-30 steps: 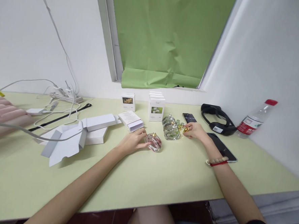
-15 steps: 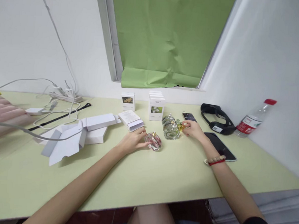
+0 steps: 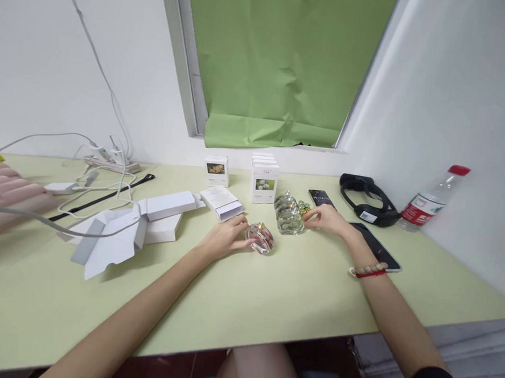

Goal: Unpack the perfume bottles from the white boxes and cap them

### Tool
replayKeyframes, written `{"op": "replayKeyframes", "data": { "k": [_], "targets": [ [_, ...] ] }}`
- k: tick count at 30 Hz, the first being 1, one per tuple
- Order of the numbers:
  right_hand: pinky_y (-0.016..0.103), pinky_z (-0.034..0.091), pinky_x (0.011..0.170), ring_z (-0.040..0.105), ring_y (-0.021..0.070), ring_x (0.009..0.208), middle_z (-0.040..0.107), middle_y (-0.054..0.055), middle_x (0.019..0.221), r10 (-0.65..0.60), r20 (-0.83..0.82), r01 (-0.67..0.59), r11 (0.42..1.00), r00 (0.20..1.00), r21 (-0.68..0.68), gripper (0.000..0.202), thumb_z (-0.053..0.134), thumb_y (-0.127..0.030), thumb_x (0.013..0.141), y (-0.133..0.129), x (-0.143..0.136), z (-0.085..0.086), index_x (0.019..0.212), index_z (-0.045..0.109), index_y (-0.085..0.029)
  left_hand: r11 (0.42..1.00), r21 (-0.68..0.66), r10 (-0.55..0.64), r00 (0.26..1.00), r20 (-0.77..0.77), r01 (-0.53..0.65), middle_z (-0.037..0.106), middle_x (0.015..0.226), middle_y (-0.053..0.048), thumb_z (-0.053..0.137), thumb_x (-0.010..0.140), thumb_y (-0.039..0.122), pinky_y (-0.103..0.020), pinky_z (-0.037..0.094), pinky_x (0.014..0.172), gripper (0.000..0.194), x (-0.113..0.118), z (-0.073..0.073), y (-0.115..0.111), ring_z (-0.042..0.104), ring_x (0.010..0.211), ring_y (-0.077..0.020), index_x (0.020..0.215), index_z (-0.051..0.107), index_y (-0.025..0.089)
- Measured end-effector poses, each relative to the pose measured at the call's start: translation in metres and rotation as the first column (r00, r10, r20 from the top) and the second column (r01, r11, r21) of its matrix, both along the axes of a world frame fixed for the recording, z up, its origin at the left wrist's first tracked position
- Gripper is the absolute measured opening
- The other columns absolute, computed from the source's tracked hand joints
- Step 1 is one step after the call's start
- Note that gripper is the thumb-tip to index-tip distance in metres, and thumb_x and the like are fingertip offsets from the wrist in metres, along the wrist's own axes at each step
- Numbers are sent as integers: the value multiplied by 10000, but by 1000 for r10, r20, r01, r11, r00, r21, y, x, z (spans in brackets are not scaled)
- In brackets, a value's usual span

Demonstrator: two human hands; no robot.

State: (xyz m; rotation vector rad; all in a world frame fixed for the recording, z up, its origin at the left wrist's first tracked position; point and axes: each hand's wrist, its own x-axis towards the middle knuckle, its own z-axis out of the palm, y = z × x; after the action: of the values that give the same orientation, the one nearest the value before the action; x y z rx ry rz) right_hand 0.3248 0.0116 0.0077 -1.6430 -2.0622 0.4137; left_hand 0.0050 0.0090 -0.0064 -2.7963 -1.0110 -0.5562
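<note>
A pink-tinted glass perfume bottle [image 3: 261, 239] with a gold neck stands on the table in front of me. My left hand [image 3: 228, 236] is closed at its left side, thumb in front and fingers behind. Several clear, greenish perfume bottles [image 3: 289, 218] stand in a close row just beyond it. Beside them sits a cluster of small green and gold round caps [image 3: 304, 207]. My right hand [image 3: 322, 219] is at the near side of these caps, thumb and fingers pinched together; whatever is between the fingertips is too small to tell.
Behind stand white picture boxes [image 3: 264, 187] and a single white box [image 3: 216, 171]; another white box [image 3: 221, 203] lies nearer. Unfolded white packaging [image 3: 121, 235] and cables [image 3: 124, 181] lie left. At right are a phone [image 3: 320, 198], tablet [image 3: 377, 248], black headset [image 3: 369, 204] and water bottle [image 3: 431, 203].
My right hand has shifted slightly left and down, and its fingers now cover the gold caps seen earlier. My left hand stays at the pink bottle.
</note>
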Motion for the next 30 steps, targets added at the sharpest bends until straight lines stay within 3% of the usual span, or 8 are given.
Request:
{"op": "replayKeyframes", "data": {
  "k": [6,11,15,21,26,30],
  "targets": [
    [205,430,497,598,129,539,700,28,717,52,-64,-61,988,997,-141,249,691,-287,601,-5,-6,5,812,718,-157,999,29,-24,998,55,23,602,959,-59,332,858,548,-243,443,619,457,1,1,-3,597,814,-162,1059,507,177],
    [196,371,488,597,129,597,691,-13,694,0,91,5,998,996,-56,170,664,-287,613,-7,-8,5,757,722,-219,987,131,-120,977,178,97,627,903,-42,428,855,468,-225,455,654,367,4,2,-9,604,792,-135,1075,499,182],
    [194,361,509,612,128,660,702,-29,797,-71,180,69,997,981,17,130,647,-290,617,-6,-8,4,724,717,-263,989,119,-115,968,224,90,635,821,-17,468,848,423,-207,456,624,308,7,3,-13,602,721,-112,1038,530,189],
    [198,343,501,619,131,667,704,-21,787,-92,243,85,996,966,41,153,630,-284,631,-8,-12,4,759,710,-260,994,56,-109,971,214,99,642,958,-36,448,859,369,-211,477,627,331,15,2,-21,616,785,-120,1141,461,196],
    [197,363,527,624,129,696,706,-27,834,-89,232,89,996,969,7,191,606,-265,652,-10,-14,6,817,703,-261,994,54,-105,968,226,95,637,951,-45,442,849,386,-216,481,584,283,18,1,-25,617,729,-118,1042,487,183],
    [200,368,527,621,132,699,705,-27,837,-102,223,98,995,969,29,208,571,-253,676,-10,-14,7,834,705,-265,983,58,-183,972,147,177,567,1184,-64,421,855,356,-207,502,631,267,21,5,-31,616,892,-139,1041,554,219]
  ]
}}
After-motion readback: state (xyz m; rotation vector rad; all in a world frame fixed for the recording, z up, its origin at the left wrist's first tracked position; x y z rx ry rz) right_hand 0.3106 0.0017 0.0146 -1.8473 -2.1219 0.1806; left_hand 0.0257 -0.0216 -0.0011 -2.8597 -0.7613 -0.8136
